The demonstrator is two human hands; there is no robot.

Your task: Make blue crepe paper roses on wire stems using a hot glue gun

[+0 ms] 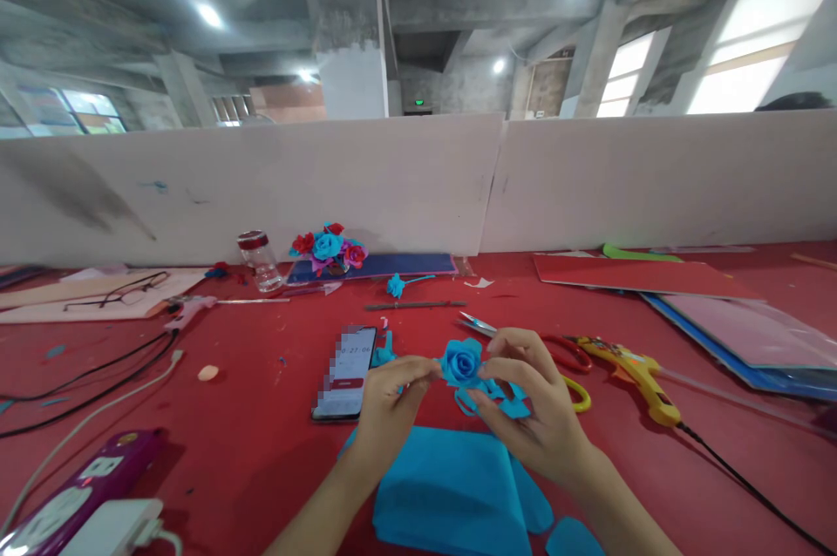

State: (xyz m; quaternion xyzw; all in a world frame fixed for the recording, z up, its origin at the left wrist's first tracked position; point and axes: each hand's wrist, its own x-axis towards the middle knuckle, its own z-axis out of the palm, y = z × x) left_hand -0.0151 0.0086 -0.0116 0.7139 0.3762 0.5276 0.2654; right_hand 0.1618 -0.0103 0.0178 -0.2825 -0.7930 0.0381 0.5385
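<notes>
A blue paper rose is held up between my two hands, its spiral of petals facing me. My left hand pinches the rose's left edge between thumb and fingers. On the other side, my right hand has its fingers curled around the rose's right edge. Blue cut pieces lie behind and under my right hand, partly hidden by it. Below the hands rests a stack of blue sheets. Just left of my left hand lies a phone with a timer on its screen.
Scissors and a yellow glue gun with its cord lie to the right. A finished flower bunch, a glass jar and a single blue flower are farther back. A purple power strip sits front left; a white partition stands behind.
</notes>
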